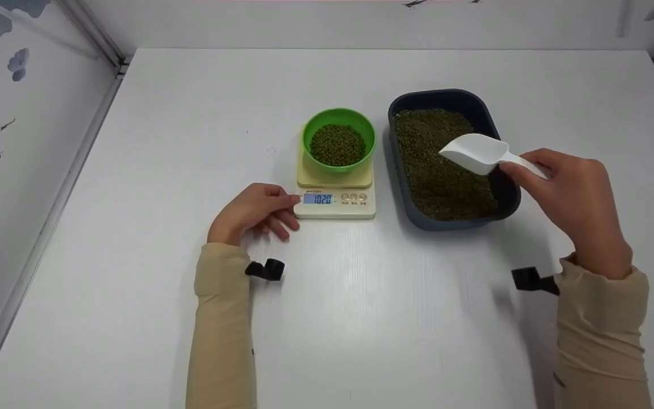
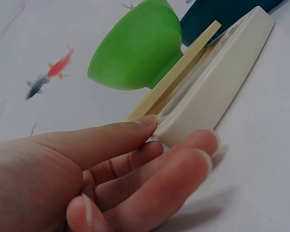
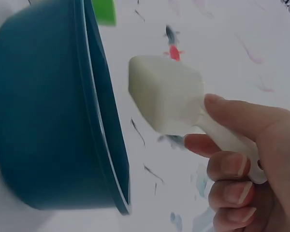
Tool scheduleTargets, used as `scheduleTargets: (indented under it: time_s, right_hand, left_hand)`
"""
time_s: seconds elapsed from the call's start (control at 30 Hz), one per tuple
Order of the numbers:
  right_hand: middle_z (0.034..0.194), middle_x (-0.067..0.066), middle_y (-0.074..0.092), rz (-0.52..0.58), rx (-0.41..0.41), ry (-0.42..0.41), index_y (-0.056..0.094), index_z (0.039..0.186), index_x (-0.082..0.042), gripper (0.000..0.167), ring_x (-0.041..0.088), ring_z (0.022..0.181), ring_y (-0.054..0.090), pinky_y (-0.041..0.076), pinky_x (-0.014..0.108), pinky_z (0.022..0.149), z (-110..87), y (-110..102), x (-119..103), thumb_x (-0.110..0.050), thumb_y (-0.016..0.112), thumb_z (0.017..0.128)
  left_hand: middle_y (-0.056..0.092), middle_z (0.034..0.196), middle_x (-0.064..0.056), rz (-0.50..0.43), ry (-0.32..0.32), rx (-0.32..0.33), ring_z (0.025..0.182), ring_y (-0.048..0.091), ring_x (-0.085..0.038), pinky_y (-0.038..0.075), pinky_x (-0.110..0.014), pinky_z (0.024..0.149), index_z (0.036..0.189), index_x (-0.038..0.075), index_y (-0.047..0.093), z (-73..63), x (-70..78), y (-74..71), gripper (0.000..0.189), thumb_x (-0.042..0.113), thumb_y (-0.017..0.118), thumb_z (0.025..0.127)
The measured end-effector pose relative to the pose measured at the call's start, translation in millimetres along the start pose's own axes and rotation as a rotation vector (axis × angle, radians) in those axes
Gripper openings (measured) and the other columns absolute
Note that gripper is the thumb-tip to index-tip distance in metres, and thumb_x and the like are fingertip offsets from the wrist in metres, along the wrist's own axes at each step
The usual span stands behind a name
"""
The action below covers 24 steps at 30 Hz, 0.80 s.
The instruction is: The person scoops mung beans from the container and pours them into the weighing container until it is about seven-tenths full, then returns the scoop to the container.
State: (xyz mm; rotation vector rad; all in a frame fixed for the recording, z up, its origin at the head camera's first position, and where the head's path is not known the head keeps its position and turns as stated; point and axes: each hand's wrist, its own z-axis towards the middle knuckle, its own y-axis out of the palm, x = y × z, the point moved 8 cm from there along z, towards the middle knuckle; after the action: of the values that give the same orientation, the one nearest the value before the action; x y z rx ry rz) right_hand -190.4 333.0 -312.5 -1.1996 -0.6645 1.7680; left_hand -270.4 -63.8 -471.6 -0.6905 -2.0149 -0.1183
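Observation:
A white plastic scoop (image 1: 477,152) is in my right hand (image 1: 574,187), which grips its handle with thumb and curled fingers. The scoop hovers above a dark blue tub (image 1: 446,225) of small green beans (image 1: 432,153); its bowl looks bare inside. On a kitchen scale (image 1: 335,212) stands a green bowl (image 1: 339,117) holding more of the beans. The scale's lit display reads digits like 102.0. My left hand (image 1: 258,210) touches the scale's left front corner with the thumb tip, its other fingers loosely bent beside it, as the left wrist view shows.
The white table (image 1: 133,272) runs back to a pale wall panel (image 1: 304,23) with painted motifs. A similar panel (image 1: 31,113) borders the left side. The tub stands just right of the scale, a narrow gap between them.

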Motion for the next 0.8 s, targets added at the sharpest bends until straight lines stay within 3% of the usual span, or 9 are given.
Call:
scheduleTargets:
  time_s: [0.1,0.2,0.3,0.5,0.63,0.8]
  right_hand:
    - [0.085,0.008,0.067,-0.004,-0.038,0.051,0.069,0.096,-0.009,0.037,-0.002,0.066,0.048,0.032,0.018,0.058,-0.8,1,10,-0.041,0.065,0.079]
    - [0.089,0.01,0.067,-0.026,-0.085,0.066,0.068,0.1,-0.008,0.04,0.011,0.075,0.056,0.034,0.022,0.061,-0.9,5,13,-0.043,0.063,0.08]
    - [0.093,0.013,0.066,-0.039,-0.17,0.084,0.067,0.103,-0.007,0.045,0.026,0.081,0.058,0.036,0.03,0.064,-1.2,11,15,-0.045,0.059,0.082]
    - [0.101,0.017,0.063,-0.059,-0.31,0.152,0.065,0.106,-0.006,0.053,0.032,0.087,0.056,0.038,0.045,0.07,-6.7,15,25,-0.051,0.051,0.084]
    - [0.1,0.017,0.064,-0.074,-0.308,0.153,0.066,0.105,-0.006,0.053,0.031,0.084,0.056,0.038,0.043,0.066,-7.8,18,24,-0.052,0.052,0.083]
    - [0.089,0.015,0.066,-0.119,-0.232,0.087,0.068,0.101,-0.007,0.046,0.027,0.069,0.057,0.036,0.035,0.052,-5.5,24,11,-0.047,0.058,0.082]
  left_hand:
    - [0.067,0.082,-0.015,-0.004,0.007,-0.001,0.065,0.065,-0.028,0.039,-0.021,0.042,0.092,0.004,0.061,-0.4,1.2,-0.2,0.041,0.043,0.064,0.079]
    - [0.067,0.082,-0.015,-0.009,0.004,-0.003,0.065,0.065,-0.028,0.04,-0.022,0.042,0.092,0.004,0.061,-0.6,1.1,-0.4,0.04,0.042,0.065,0.079]
    - [0.067,0.083,-0.015,-0.014,0.0,-0.003,0.065,0.065,-0.027,0.039,-0.022,0.042,0.092,0.004,0.06,-1.2,0.5,-1.0,0.04,0.041,0.065,0.079]
    - [0.067,0.084,-0.015,-0.011,-0.008,-0.002,0.065,0.065,-0.027,0.04,-0.022,0.041,0.092,0.004,0.06,-2.3,0.7,-1.2,0.04,0.042,0.065,0.079]
    - [0.067,0.084,-0.014,-0.005,-0.009,-0.003,0.065,0.065,-0.027,0.04,-0.022,0.042,0.093,0.005,0.06,-2.3,0.9,-1.3,0.041,0.043,0.065,0.078]
    - [0.067,0.084,-0.014,-0.007,-0.011,-0.003,0.065,0.065,-0.027,0.04,-0.022,0.042,0.093,0.004,0.06,-3.0,1.1,-0.8,0.042,0.043,0.065,0.078]
